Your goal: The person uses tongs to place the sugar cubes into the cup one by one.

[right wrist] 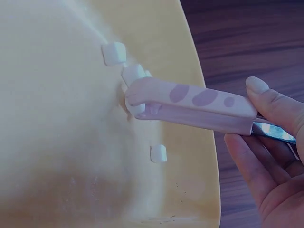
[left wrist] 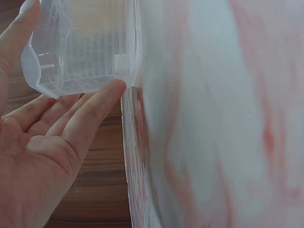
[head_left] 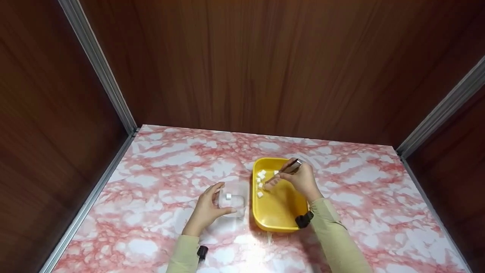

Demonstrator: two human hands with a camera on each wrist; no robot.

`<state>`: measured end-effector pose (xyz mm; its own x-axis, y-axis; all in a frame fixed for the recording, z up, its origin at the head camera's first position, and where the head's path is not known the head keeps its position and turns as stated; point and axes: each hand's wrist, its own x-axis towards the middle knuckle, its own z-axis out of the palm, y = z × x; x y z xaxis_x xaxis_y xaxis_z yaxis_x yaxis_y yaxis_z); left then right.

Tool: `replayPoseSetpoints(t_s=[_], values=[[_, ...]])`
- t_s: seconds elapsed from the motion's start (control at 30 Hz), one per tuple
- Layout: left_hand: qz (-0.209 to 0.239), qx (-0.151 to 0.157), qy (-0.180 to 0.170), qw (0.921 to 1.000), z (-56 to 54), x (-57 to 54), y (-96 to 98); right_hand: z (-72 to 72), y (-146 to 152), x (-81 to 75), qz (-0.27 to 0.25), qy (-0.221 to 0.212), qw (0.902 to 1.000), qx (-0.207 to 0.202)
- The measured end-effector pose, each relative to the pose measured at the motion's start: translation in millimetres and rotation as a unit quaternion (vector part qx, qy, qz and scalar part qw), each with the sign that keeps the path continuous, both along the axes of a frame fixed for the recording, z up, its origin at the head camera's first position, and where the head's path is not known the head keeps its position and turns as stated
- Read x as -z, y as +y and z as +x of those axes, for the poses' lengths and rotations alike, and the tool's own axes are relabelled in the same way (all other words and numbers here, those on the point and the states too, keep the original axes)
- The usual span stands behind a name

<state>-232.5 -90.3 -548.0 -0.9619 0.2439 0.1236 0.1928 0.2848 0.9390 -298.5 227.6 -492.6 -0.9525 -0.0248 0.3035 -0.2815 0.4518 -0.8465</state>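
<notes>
In the head view, my left hand (head_left: 207,206) holds a clear plastic box (head_left: 238,212) from its left side, thumb at the near side and fingers at the far side. One small white cube (head_left: 228,196) lies in the box. My right hand (head_left: 304,181) grips a pair of metal tongs with pale pink tips (right wrist: 190,102), pinched between thumb and fingers. The tips reach down into a yellow tray (head_left: 278,228). Several small white cubes (head_left: 260,194) lie along its left side. In the right wrist view, the tips meet around a white cube (right wrist: 137,107), partly hidden behind them.
A table (head_left: 159,212) with a red and white marbled top bears everything. Brown wood-grain panels (head_left: 242,68) stand behind and at both sides, with metal strips at the corners. The box stands close to the tray's left wall.
</notes>
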Motion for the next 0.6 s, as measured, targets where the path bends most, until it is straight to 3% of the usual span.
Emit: replayPoseSetpoints(t_s=[0.3, 0.6], values=[[-0.011, 0.005, 0.014, 0.9998, -1.2, 1.4, -0.7, 1.6, 7, -2.7, -0.006, -0.003, 0.9999, 0.009], [-0.011, 0.003, 0.008, 0.9999, 0.3, -0.6, -0.6, 6.8, 17, -2.6, -0.068, -0.042, 0.9968, 0.006]])
